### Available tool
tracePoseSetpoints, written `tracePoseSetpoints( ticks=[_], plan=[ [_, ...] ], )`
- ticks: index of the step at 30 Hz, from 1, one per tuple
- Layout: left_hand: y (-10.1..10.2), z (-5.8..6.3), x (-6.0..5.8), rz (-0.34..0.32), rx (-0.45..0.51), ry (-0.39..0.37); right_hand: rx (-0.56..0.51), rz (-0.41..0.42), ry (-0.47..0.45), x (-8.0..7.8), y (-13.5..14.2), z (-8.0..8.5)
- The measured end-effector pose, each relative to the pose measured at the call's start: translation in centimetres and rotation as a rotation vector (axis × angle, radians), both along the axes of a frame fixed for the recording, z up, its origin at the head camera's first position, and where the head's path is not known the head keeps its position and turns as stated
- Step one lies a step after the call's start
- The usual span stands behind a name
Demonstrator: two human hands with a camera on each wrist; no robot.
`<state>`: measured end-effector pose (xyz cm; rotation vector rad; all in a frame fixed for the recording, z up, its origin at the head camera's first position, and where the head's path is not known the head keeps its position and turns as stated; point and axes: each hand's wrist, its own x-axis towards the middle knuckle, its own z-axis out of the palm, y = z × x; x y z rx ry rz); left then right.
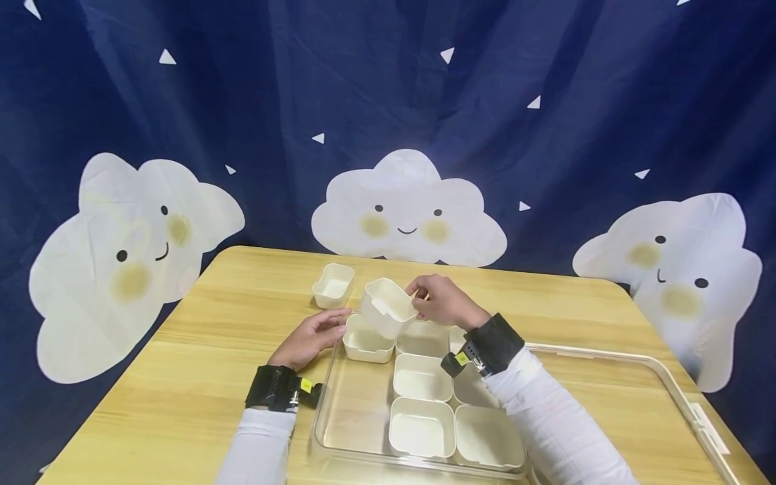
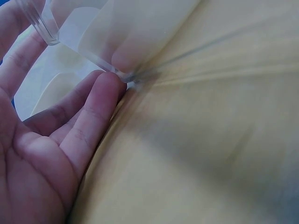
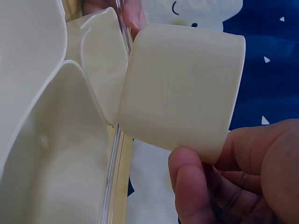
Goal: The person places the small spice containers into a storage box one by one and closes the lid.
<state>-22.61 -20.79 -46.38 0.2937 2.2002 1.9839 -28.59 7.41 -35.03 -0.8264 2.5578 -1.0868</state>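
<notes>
My right hand [image 1: 445, 301] pinches a small cream bin [image 1: 377, 319] by its right end. The bin is tilted above the back row of a clear tray [image 1: 358, 417]. In the right wrist view, the thumb and curled fingers [image 3: 191, 184] grip the bin's lower edge. My left hand [image 1: 309, 339] rests at the tray's back left corner, its fingers fairly straight. The left wrist view shows fingertips [image 2: 110, 86] against the clear wall. Just right of them, another cream bin [image 1: 368, 354] sits in the tray's back left corner, partly overlapped by the held one.
Several cream bins, including a front one [image 1: 422, 428] and a larger one [image 1: 490, 438], fill the tray's middle and right. A loose bin [image 1: 333, 286] stands behind the tray on the wooden table [image 1: 200, 350]. A clear-edged frame [image 1: 661, 374] lies at the right. A dark blue curtain hangs behind.
</notes>
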Motion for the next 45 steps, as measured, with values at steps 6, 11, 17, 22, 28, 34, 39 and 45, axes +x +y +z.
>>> tracePoseSetpoints(
  ticks=[6, 11, 17, 22, 28, 34, 39, 45],
  plan=[
    [-0.1, 0.1, 0.0, -0.002, 0.0, 0.005, 0.001, 0.016, 0.015, 0.3, -0.2, 0.2],
    [-0.1, 0.0, 0.1, 0.002, -0.007, 0.007, -0.008, 0.04, 0.03, 0.6, -0.2, 0.4],
    [-0.1, -0.1, 0.0, -0.008, -0.003, 0.016, -0.002, 0.06, 0.057, 0.9, -0.2, 0.4],
    [0.0, -0.1, 0.1, -0.004, -0.005, 0.007, 0.017, 0.074, 0.072, 1.1, -0.2, 0.3],
    [-0.1, 0.2, 0.0, -0.002, -0.013, -0.011, 0.023, 0.104, 0.104, 1.3, -0.4, 0.8],
    [-0.1, 0.2, -0.2, 0.001, -0.025, -0.006, 0.018, 0.124, 0.106, 1.5, -0.5, 1.1],
    [-0.1, 0.3, -0.3, -0.01, -0.016, -0.008, 0.009, 0.149, 0.115, 1.9, -0.5, 1.3],
    [0.0, 0.1, -0.3, -0.014, -0.006, -0.003, 0.019, 0.175, 0.133, 2.2, -0.6, 1.2]
  ],
)
